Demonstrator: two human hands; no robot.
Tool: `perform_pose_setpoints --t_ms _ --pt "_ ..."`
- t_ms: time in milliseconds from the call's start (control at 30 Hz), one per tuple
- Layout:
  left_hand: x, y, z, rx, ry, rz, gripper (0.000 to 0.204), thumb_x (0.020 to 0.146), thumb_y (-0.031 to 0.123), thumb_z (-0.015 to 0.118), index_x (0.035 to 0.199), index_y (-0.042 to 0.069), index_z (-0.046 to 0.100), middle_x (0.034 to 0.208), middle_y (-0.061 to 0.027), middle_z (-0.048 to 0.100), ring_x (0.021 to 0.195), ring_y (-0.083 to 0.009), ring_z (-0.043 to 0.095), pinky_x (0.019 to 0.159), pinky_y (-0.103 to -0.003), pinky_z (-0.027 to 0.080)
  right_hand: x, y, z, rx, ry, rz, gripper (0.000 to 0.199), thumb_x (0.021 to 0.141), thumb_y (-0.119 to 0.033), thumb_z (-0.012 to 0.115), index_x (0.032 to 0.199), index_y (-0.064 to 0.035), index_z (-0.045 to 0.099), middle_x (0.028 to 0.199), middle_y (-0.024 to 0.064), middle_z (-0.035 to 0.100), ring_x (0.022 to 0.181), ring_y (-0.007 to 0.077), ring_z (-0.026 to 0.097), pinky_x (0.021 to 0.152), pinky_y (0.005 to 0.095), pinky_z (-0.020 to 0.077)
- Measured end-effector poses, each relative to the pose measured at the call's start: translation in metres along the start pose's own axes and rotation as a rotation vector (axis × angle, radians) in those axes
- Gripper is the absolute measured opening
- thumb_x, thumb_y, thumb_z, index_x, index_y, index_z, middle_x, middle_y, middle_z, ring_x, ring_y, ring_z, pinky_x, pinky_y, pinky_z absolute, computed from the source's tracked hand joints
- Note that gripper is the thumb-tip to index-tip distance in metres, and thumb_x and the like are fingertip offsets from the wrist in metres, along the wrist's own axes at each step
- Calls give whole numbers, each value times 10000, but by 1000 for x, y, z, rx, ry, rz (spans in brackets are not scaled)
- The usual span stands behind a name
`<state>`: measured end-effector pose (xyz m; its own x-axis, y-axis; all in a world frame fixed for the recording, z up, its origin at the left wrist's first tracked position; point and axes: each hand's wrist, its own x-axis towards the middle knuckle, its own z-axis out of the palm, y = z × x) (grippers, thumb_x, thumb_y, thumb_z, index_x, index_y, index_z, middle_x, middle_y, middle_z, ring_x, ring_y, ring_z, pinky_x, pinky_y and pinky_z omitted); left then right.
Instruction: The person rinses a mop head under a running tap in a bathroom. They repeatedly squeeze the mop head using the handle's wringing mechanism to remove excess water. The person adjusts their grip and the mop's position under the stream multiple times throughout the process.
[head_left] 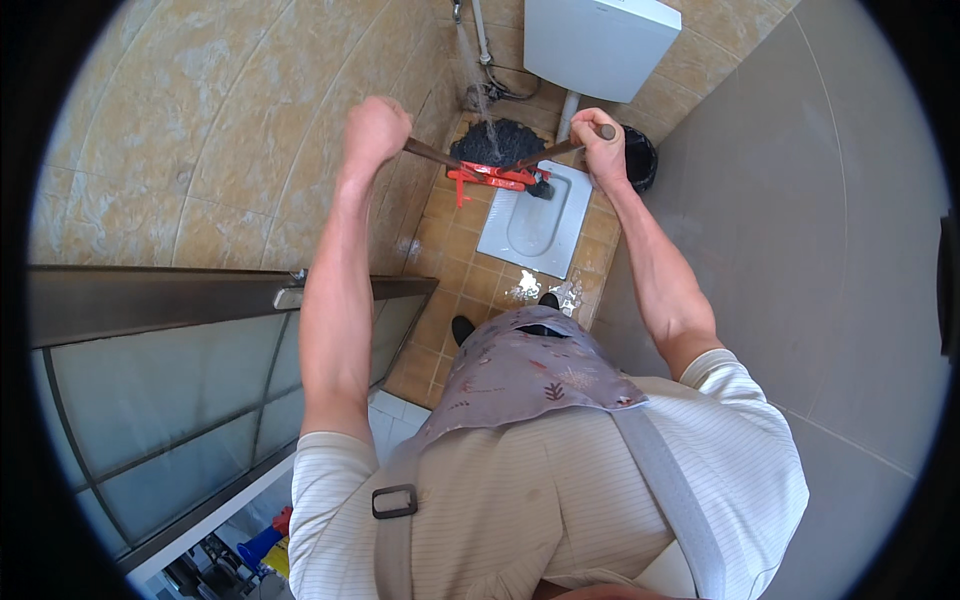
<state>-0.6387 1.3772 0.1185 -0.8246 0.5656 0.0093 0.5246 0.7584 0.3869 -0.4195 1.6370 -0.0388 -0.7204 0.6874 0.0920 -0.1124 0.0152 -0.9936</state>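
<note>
My left hand (375,128) is closed around a brown wooden handle (432,152). My right hand (600,140) grips a second brown handle (552,152). Both handles run down toward a red mop head fitting (487,176) with dark mop strands (498,142) bunched above it. The mop hangs over the far end of a white squat toilet pan (540,228) set in the floor. A thin stream of water (476,70) falls from a tap onto the strands.
A white cistern (596,42) hangs on the back wall, with a dark bin (640,158) beside the pan. Tan tiled wall on the left, grey partition (800,250) on the right. A glass door frame (200,300) stands at left. Wet orange floor tiles (450,260).
</note>
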Motion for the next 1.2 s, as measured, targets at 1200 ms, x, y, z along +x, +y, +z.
perform_pose_setpoints --t_ms 1200 --pt "22 -28 0 -852 243 -211 151 916 122 673 896 -26 692 663 -34 630 510 -108 554 507 -279 435 14 10 -82 187 233 22 175 871 5 602 1035 40 652 709 36 597 667 126 596 658 260 485"
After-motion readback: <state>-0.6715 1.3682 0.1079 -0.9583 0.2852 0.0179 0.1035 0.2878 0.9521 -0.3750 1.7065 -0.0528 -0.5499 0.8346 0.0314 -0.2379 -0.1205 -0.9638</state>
